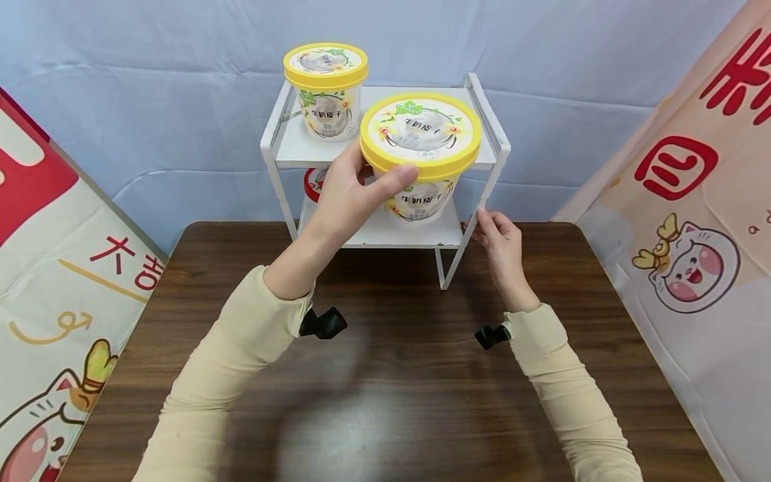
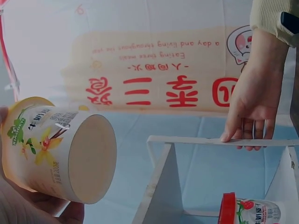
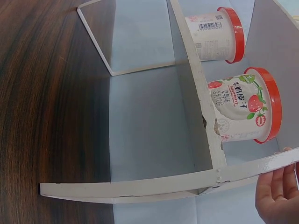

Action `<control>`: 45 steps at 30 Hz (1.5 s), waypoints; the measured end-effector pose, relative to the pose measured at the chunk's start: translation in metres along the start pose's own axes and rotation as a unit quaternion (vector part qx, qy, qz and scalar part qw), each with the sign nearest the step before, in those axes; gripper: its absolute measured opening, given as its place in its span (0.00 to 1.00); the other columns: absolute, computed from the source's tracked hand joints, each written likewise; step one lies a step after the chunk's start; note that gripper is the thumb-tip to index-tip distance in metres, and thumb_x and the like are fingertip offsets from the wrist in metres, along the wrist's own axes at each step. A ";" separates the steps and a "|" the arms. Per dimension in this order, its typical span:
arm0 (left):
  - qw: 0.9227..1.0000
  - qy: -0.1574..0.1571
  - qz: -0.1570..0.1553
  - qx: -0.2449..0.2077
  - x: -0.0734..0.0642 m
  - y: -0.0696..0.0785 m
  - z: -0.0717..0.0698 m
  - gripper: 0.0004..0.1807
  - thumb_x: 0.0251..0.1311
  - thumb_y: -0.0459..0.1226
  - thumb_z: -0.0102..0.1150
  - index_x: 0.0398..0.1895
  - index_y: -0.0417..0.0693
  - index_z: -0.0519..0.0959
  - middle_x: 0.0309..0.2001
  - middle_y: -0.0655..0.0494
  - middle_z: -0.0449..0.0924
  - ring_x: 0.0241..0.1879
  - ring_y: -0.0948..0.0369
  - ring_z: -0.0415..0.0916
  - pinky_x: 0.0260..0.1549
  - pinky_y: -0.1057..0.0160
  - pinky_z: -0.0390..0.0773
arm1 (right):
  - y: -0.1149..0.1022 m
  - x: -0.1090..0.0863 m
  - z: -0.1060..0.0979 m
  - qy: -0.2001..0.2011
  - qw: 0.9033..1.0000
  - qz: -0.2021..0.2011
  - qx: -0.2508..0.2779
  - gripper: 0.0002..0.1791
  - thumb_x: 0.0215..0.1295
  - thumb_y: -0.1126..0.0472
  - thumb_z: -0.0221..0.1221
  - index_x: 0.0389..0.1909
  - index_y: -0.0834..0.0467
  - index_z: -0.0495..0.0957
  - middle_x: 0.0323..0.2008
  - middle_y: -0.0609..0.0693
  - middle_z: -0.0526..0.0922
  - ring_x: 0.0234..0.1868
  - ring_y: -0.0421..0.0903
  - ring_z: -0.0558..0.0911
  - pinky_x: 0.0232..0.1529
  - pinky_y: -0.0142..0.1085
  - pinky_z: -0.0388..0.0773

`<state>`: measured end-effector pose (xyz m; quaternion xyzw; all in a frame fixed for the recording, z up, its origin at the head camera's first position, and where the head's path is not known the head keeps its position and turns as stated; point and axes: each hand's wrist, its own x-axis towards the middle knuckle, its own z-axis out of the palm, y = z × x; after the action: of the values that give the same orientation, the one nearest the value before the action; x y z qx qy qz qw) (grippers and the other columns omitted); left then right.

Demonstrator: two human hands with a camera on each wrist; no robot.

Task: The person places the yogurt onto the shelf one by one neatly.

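My left hand (image 1: pixel 343 204) grips a yellow-lidded paper tub (image 1: pixel 421 130), thumb at the front of its lid rim. The tub is raised in front of the white two-tier rack (image 1: pixel 376 235); its plain bottom faces the left wrist camera. With my right hand (image 1: pixel 503 246) I hold the rack's right front post, thumb on one side and fingers on the other. On the upper shelf, at the left, stands a second yellow-lidded tub (image 1: pixel 330 110). Two red-lidded strawberry tubs (image 3: pixel 238 109) sit on the lower shelf, mostly hidden in the head view.
The rack stands at the back edge of a dark wooden table (image 1: pixel 385 375). Pale blue cloth (image 1: pixel 181 87) hangs behind it. Printed banners (image 1: pixel 680 234) flank the table on both sides. A small black wrist camera (image 1: pixel 325 324) is strapped under each cuff.
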<state>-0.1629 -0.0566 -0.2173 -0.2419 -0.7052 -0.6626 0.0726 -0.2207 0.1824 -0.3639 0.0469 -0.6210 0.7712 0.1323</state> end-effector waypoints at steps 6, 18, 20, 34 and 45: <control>1.000 0.004 -0.004 0.001 0.007 0.005 0.002 0.29 0.52 0.39 0.56 0.59 0.43 0.65 0.51 0.52 0.72 0.46 0.59 0.70 0.47 0.64 0.73 | 0.000 0.000 0.000 0.003 1.000 0.000 0.001 0.10 0.65 0.59 0.53 0.27 0.59 0.76 0.26 0.47 0.80 0.30 0.40 0.79 0.38 0.31 0.77; 1.000 0.008 -0.005 -0.008 0.023 0.008 0.003 0.26 0.54 0.40 0.55 0.57 0.42 0.67 0.48 0.51 0.74 0.43 0.58 0.70 0.44 0.64 0.74 | 0.001 0.001 0.000 0.005 1.000 -0.005 -0.002 0.10 0.65 0.60 0.53 0.27 0.60 0.76 0.27 0.47 0.79 0.32 0.41 0.79 0.38 0.31 0.77; 1.000 0.008 -0.009 -0.008 0.025 0.009 0.003 0.26 0.54 0.40 0.55 0.57 0.42 0.67 0.48 0.51 0.73 0.44 0.58 0.70 0.45 0.64 0.74 | 0.001 0.001 0.000 0.003 1.000 -0.007 -0.004 0.10 0.65 0.60 0.53 0.28 0.61 0.76 0.27 0.47 0.79 0.32 0.41 0.79 0.38 0.31 0.77; 0.999 0.020 -0.045 0.022 0.046 0.011 0.008 0.25 0.54 0.43 0.57 0.55 0.45 0.68 0.45 0.53 0.75 0.43 0.61 0.72 0.41 0.67 0.75 | 0.001 0.000 -0.001 -0.004 1.000 -0.010 -0.002 0.10 0.66 0.59 0.52 0.28 0.60 0.76 0.27 0.47 0.80 0.32 0.40 0.79 0.38 0.31 0.77; 0.997 0.026 -0.065 0.024 0.064 0.006 0.009 0.27 0.55 0.45 0.57 0.57 0.47 0.65 0.48 0.54 0.74 0.45 0.62 0.74 0.41 0.69 0.75 | 0.002 0.001 -0.001 -0.001 1.000 -0.007 0.004 0.10 0.66 0.61 0.52 0.26 0.59 0.76 0.26 0.47 0.80 0.31 0.40 0.79 0.38 0.31 0.78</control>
<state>-0.2141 -0.0317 -0.1856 -0.1762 -0.7330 -0.6548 0.0540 -0.2224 0.1828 -0.3654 0.0523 -0.6174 0.7730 0.1365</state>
